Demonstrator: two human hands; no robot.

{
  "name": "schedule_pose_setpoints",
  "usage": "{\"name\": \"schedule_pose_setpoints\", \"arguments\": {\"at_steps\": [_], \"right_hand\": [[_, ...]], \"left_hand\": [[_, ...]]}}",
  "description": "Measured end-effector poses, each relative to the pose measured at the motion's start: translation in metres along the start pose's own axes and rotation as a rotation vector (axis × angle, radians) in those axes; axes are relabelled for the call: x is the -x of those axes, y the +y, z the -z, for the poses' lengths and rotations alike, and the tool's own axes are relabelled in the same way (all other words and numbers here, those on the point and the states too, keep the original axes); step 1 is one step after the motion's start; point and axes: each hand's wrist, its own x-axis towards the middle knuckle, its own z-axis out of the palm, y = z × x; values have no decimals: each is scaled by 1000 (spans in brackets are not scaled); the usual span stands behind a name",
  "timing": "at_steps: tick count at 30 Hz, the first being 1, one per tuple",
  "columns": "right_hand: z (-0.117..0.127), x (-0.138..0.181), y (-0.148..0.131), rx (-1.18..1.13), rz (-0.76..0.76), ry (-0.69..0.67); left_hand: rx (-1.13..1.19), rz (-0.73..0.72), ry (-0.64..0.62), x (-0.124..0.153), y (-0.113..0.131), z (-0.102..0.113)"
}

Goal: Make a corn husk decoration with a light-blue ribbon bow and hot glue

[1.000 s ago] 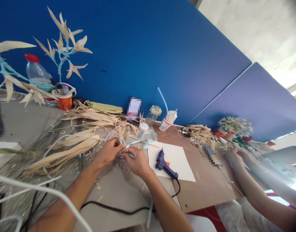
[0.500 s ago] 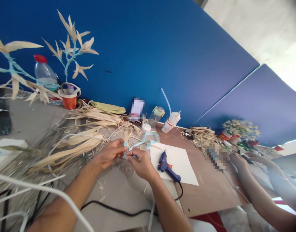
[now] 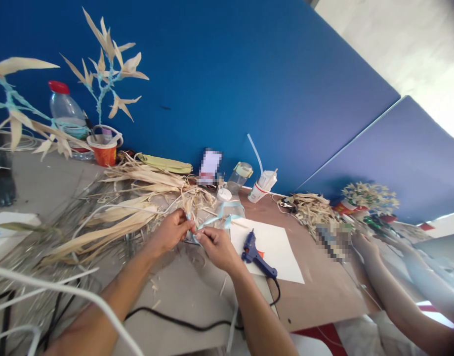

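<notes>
My left hand is closed around the stem of a small dried-husk flower, whose pale petals stick up above the fingers. Light-blue tape is wrapped on that stem. Close beside it, my right hand pinches a strip of light-blue tape, and the fingertips of both hands almost meet. The tape's loose length runs off behind the right hand toward the white paper. A blue glue gun lies on that paper. Dried corn husks are spread to the left of my hands.
Husk flowers on blue-taped stems stand in a red cup beside a red-capped bottle. A glass jar and a paper cup stand by the blue partition. A black cord crosses the front. At right are another person's arms.
My left hand has turned slightly on the flower stem, and the right fingers have shifted a little right and down with the tape. The view has moved slightly.
</notes>
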Motion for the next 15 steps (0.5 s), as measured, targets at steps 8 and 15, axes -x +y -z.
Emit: {"name": "schedule_pose_setpoints", "arguments": {"at_steps": [8, 15], "right_hand": [[2, -3, -1, 11, -23, 25], [1, -4, 5, 25, -17, 18]], "left_hand": [[-218, 22, 66, 2, -4, -1], [-262, 15, 61, 2, -4, -2]]}}
